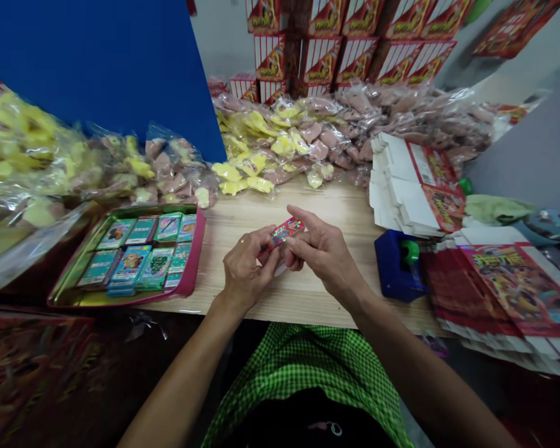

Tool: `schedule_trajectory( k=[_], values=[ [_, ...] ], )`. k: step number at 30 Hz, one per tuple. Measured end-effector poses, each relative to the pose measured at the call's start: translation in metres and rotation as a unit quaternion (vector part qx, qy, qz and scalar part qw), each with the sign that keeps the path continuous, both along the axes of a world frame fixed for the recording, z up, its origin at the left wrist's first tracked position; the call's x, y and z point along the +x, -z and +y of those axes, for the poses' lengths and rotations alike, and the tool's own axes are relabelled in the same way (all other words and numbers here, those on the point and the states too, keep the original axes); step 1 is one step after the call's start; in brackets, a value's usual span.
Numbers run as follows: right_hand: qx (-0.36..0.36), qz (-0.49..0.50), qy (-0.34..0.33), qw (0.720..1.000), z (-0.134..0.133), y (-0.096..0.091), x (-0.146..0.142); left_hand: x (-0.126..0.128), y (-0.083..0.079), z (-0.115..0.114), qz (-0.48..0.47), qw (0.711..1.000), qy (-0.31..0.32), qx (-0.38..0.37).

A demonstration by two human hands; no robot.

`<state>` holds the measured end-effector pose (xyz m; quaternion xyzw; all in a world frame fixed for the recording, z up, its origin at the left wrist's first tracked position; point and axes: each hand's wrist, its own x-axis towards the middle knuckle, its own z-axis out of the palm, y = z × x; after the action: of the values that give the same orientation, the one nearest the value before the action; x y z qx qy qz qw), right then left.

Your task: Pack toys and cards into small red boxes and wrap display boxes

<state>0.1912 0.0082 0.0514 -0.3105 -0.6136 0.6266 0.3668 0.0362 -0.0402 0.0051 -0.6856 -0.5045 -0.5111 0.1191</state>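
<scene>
Red holographic packet (pixel 282 235): one, tilted, held above the wooden tabletop (pixel 205 274) between the two hands, its right end higher.
Grip: narrow, both hands closed on the packet, one at each end.
Left hand (pixel 248 269): fingers curled, pinching the packet's lower end.
Right hand (pixel 322 252): thumb and fingers pressed on the packet's upper end, knuckles up.
Forearms: two, bare, rising from the bottom of the view and converging at the packet.
White piece (pixel 280 269): one, showing just under the packet, between the hands; what it is cannot be told.
Printed card packs (pixel 142 230): eight stacks, two rows of four, in a pink-rimmed tin tray (pixel 196 249) left of the left hand.
Blue tape dispenser (pixel 396 267): one, with a green roll, right of the right hand.
Flat white-and-red cartons (pixel 415 186): one stack behind the dispenser; a second stack of red printed carton sheets (pixel 518 286) lies further right.
Clear plastic bags (pixel 280 143): many, uncountable, holding yellow and pink pieces, heaped along the table's far edge.
Red-and-white boxes (pixel 317 53): stacked behind the bags, more than a dozen.
</scene>
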Motion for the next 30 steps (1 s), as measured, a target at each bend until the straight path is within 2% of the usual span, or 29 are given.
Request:
schedule_trajectory(
  k=[3,6,12,15,19,26,30],
  values=[
    [0.009,-0.044,0.015,0.999,0.005,0.001,-0.004,0.000,-0.001,0.000,0.011,1.000,-0.019,0.010],
    [0.028,-0.082,0.030,0.996,0.009,0.004,-0.007,-0.002,-0.001,0.000,0.034,0.999,0.007,0.011],
    [0.006,-0.036,0.014,0.999,0.008,0.010,-0.007,-0.006,-0.001,0.002,0.006,0.998,0.042,-0.048],
    [-0.010,0.005,0.025,1.000,0.004,0.016,-0.009,-0.007,-0.010,0.000,-0.028,0.995,0.068,-0.072],
    [-0.017,0.017,0.064,0.998,0.003,0.026,-0.010,-0.005,-0.029,0.002,-0.066,0.981,0.102,-0.153],
    [-0.047,0.013,0.107,0.993,0.010,0.031,-0.004,0.014,-0.049,0.024,-0.083,0.950,0.029,-0.299],
    [-0.059,0.006,0.105,0.993,0.008,0.041,0.005,0.024,-0.062,0.035,-0.029,0.921,-0.007,-0.389]
  ],
)
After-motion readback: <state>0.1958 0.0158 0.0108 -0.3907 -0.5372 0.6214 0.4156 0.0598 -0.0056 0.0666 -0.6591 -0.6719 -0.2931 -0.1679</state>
